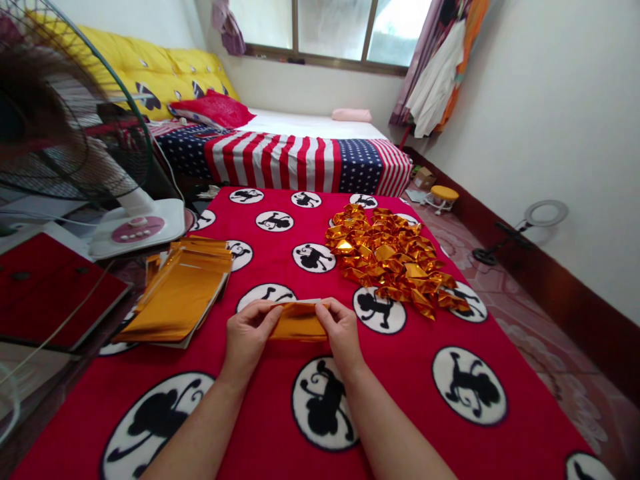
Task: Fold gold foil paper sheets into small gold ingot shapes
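Observation:
Between my two hands is a sheet of gold foil paper (299, 323), its far edge bent over and a strip of pale backing showing there. My left hand (251, 328) pinches its left end between thumb and fingers. At the right end, my right hand (341, 327) grips it the same way. To the left lies a stack of flat gold foil sheets (175, 293) with pale edges. A heap of folded gold foil pieces (385, 253) covers the far right of the red cloth (400, 373), which is printed with black figures in white circles.
A fan (137, 227) stands at the left beside a dark red panel (55, 293). Beyond the cloth is a bed with a striped, starred cover (285, 160). On the right floor are a yellow stool (444, 193) and a ring light (545, 212) near the wall.

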A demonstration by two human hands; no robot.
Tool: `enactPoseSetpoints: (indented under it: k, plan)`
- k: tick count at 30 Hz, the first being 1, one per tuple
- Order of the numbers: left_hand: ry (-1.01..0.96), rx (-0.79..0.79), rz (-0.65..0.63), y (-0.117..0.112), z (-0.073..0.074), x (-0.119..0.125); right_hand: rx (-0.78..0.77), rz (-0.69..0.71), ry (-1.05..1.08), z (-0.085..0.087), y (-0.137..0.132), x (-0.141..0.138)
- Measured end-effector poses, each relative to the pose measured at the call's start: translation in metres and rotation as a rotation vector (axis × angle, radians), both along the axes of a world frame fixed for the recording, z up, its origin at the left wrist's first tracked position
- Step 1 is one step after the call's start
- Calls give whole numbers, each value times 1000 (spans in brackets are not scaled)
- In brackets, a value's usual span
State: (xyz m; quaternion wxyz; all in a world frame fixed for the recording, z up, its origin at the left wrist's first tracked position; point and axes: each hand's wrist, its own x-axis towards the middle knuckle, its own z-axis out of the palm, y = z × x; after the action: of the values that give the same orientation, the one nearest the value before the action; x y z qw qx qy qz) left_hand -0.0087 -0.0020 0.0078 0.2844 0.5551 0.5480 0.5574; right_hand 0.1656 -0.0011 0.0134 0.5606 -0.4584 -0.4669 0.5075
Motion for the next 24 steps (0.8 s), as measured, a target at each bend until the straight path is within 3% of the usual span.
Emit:
enactPoseSetpoints:
  k: [24]
  plan:
    - [-7, 17, 22, 0, 3, 1, -21, -45, 80, -4, 0, -2]
